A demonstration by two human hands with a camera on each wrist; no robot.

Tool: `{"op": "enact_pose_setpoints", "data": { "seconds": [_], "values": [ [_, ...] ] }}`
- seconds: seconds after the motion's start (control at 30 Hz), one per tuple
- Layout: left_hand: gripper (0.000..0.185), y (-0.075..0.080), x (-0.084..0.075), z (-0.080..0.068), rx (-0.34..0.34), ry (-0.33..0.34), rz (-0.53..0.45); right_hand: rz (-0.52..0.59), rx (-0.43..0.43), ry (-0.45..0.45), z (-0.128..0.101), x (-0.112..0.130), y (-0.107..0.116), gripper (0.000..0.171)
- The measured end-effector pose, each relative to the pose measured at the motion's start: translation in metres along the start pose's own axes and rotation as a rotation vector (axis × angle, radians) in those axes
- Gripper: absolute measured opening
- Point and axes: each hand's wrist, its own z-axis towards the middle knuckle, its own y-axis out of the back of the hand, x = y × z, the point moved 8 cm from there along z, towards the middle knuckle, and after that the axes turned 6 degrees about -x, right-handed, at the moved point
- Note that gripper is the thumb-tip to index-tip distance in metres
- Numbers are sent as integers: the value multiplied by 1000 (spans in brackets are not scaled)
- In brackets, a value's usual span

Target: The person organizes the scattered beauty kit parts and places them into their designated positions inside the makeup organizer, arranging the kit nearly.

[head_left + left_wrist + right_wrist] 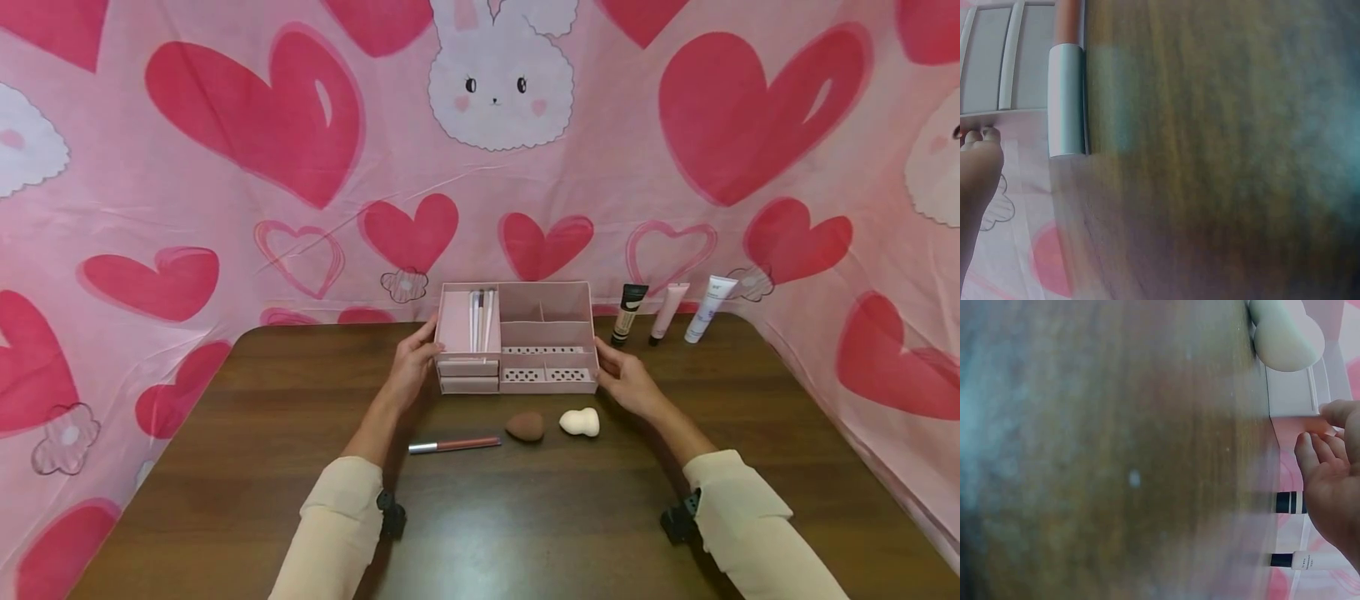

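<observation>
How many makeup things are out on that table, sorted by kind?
Organizer box: 1
Tubes standing at the back, black-capped, pink, white: 3
Sponges, brown and cream: 2
Lip pencil: 1
Brushes in the box: several, exact count unclear
Total without brushes: 7

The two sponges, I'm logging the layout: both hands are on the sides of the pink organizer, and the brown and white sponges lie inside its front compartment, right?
Not quite. In the head view the brown sponge and white sponge lie on the table in front of the pink organizer, not inside it. The left hand and right hand are at its sides.
</observation>
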Motion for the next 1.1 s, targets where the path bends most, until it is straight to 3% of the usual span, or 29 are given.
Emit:
{"op": "enact_pose_setpoints", "data": {
  "seconds": [0.27,0.47,0.73,1.1],
  "values": [
    [67,-3,-1,-2,1,-14,3,-185,-40,-14,-2,3,8,62],
    [67,-7,-3,-2,1,-39,-7,-312,-116,57,-7,14,17,57],
    [68,-2,-4,-3,-7,-46,9,-409,-324,551,-19,62,12,37],
    [69,-3,-5,-3,-11,-41,7,-471,-85,743,-28,95,-44,28]
  ]
}}
